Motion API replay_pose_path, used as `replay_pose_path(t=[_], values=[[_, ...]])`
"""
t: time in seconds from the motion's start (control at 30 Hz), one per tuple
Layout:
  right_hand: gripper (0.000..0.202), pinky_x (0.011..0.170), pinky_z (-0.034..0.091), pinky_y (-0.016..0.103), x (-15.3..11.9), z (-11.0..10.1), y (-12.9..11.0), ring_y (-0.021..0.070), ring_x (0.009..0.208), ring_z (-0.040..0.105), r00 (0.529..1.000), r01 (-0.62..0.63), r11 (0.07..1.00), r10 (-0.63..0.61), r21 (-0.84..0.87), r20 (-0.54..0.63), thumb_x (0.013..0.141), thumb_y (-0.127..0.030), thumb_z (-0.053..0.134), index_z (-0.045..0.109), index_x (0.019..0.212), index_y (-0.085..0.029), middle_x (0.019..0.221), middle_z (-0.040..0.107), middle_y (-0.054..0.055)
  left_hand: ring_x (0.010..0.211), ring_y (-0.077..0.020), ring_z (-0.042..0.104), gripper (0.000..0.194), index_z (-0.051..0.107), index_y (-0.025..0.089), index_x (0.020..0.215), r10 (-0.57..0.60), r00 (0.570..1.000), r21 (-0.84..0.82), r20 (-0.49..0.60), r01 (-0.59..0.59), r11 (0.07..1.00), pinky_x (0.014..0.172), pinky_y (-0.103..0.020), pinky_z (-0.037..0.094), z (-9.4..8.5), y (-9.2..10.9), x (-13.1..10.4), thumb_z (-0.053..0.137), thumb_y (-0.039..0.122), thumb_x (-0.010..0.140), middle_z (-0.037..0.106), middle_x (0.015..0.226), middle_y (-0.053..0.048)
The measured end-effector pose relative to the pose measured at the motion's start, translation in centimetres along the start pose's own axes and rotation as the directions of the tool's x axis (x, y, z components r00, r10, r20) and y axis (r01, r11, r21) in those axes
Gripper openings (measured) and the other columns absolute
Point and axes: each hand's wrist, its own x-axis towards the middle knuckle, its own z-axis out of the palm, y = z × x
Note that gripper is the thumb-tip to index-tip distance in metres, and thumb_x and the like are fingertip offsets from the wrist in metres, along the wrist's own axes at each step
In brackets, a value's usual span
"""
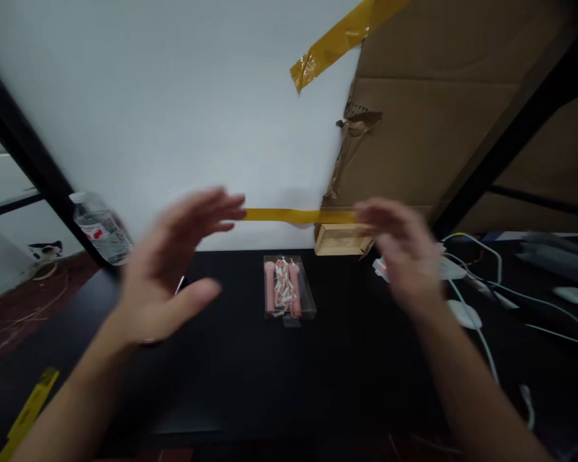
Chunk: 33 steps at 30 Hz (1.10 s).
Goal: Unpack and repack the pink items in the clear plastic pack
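Visibly blurred, the left hand and right hand hang unclenched, the left partly hiding a slender object; mid-frame lies a clear box, its small pieces hard to distinguish.

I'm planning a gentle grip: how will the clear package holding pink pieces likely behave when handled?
The clear package probably flexes if squeezed, as its walls look like thin plastic. Its smooth-looking sides may be slippery. Lying flat on the black tabletop, it seems unlikely to roll.
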Motion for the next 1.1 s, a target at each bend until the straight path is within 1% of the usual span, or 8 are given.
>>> replay_pose_path(t=[0.07,0.13,0.23,0.3,0.43,0.53,0.7,1.1], values=[[0.038,0.100,0.052,0.045,-1.3,2.3,4.2,0.0243,0.116,0.063,0.986,-0.145,0.989,0.146,-0.020,0.080,0.098,-0.040,0.052,0.052,0.134,-0.027,0.129,0.063,0.011,0.125,-0.0274,0.056,0.052,0.044,0.026,0.145,-0.121,0.986,0.079,0.113,0.112,0.991,0.105,-0.049,0.047,1.7,-4.5,-0.8,0.059,0.041,0.097,0.053,0.142,-0.010],[0.040,0.098,0.053,0.049,-3.4,4.7,8.9,0.0269,0.113,0.066,0.932,-0.305,0.943,0.324,-0.133,0.161,0.096,-0.039,0.051,0.053,0.133,-0.023,0.126,0.065,0.014,0.118,-0.0263,0.060,0.047,0.050,0.021,0.138,-0.255,0.959,0.184,0.125,0.230,0.956,0.101,-0.049,0.049,3.6,-10.0,-2.6,0.056,0.044,0.097,0.058,0.135,-0.012],[0.043,0.105,0.047,0.053,-6.4,7.0,13.9,0.0292,0.121,0.062,0.898,-0.324,0.907,0.385,-0.270,0.215,0.094,-0.031,0.048,0.052,0.136,-0.021,0.130,0.064,0.016,0.122,-0.0265,0.059,0.050,0.051,0.018,0.135,-0.399,0.905,0.323,0.147,0.337,0.884,0.104,-0.047,0.047,5.9,-16.8,-6.2,0.048,0.051,0.098,0.059,0.134,-0.014],[0.044,0.109,0.043,0.055,-7.8,7.5,15.0,0.0300,0.124,0.060,0.892,-0.296,0.908,0.374,-0.296,0.255,0.092,-0.029,0.048,0.054,0.135,-0.021,0.131,0.064,0.015,0.129,-0.0261,0.054,0.053,0.048,0.017,0.139,-0.461,0.866,0.421,0.194,0.351,0.836,0.110,-0.045,0.042,6.8,-18.9,-8.0,0.039,0.052,0.100,0.056,0.139,-0.014],[0.050,0.113,0.038,0.054,-8.8,7.7,14.3,0.0297,0.132,0.053,0.876,-0.211,0.927,0.320,-0.310,0.361,0.091,-0.026,0.048,0.052,0.140,-0.021,0.141,0.058,0.014,0.142,-0.0287,0.039,0.061,0.042,0.010,0.146,-0.479,0.818,0.551,0.318,0.251,0.796,0.119,-0.048,0.027,7.4,-18.8,-9.2,0.030,0.052,0.103,0.047,0.149,-0.018],[0.057,0.115,0.035,0.056,-9.0,8.0,13.8,0.0300,0.138,0.047,0.849,-0.123,0.930,0.280,-0.346,0.449,0.093,-0.026,0.045,0.041,0.149,-0.021,0.150,0.049,0.013,0.147,-0.0258,0.029,0.061,0.034,0.013,0.152,-0.469,0.780,0.600,0.415,0.152,0.785,0.121,-0.046,0.021,7.4,-17.9,-9.0,0.024,0.049,0.105,0.037,0.156,-0.013],[0.060,0.116,0.034,0.055,-9.2,8.2,14.1,0.0301,0.140,0.044,0.821,-0.096,0.908,0.304,-0.408,0.483,0.095,-0.025,0.043,0.033,0.154,-0.022,0.153,0.046,0.013,0.149,-0.0244,0.024,0.062,0.028,0.013,0.155,-0.489,0.734,0.623,0.471,0.116,0.774,0.122,-0.046,0.018,7.2,-17.7,-8.8,0.020,0.049,0.106,0.031,0.159,-0.010],[0.062,0.115,0.034,0.058,-9.4,8.1,13.8,0.0309,0.141,0.043,0.809,-0.046,0.900,0.288,-0.434,0.512,0.095,-0.022,0.038,0.027,0.156,-0.019,0.153,0.046,0.015,0.149,-0.0268,0.023,0.064,0.025,0.011,0.156,-0.488,0.714,0.636,0.502,0.078,0.768,0.121,-0.048,0.017,7.3,-16.8,-8.8,0.019,0.049,0.105,0.029,0.160,-0.012]])
